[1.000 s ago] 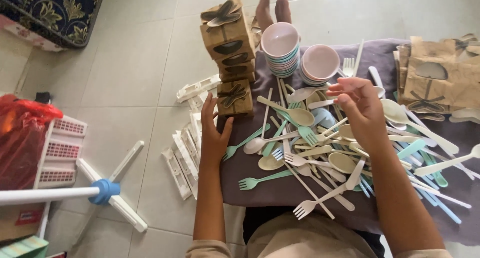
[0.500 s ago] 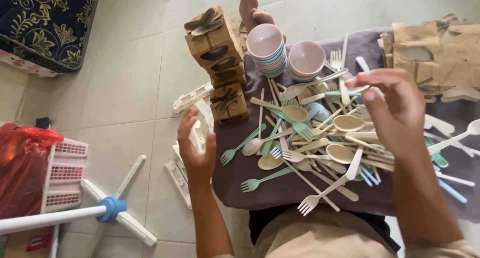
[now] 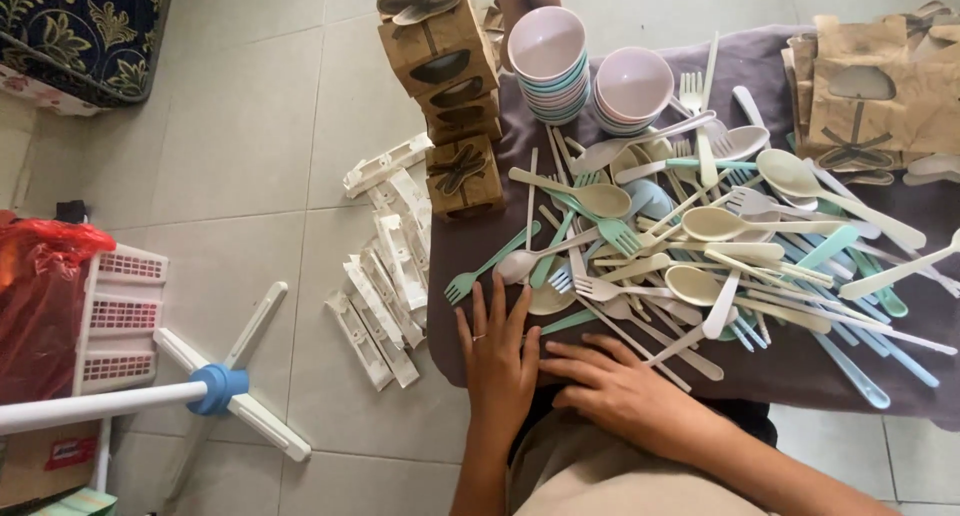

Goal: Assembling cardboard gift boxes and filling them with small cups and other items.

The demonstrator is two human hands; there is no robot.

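1. The left hand [image 3: 497, 361] lies flat and open, fingers spread, on the dark purple cloth [image 3: 470, 246], gripping nothing.
2. The right hand [image 3: 612, 388] rests open beside it, fingertips touching the left hand, also empty.
3. Just above both hands lies the heap of cream, white and teal plastic forks and spoons [image 3: 700, 246].
4. 2 stacks of pale pink bowls [image 3: 590, 76] stand behind the heap, beside stacked brown cardboard boxes [image 3: 447, 86].

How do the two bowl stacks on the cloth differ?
The left bowl stack stands taller, with several teal rims showing among its bowls; the right bowl stack is lower, with fewer bowls. The left one sits at the cloth's far corner beside the brown boxes; the right one touches the cutlery pile. Both have pale pink bowls on top, upright and empty.
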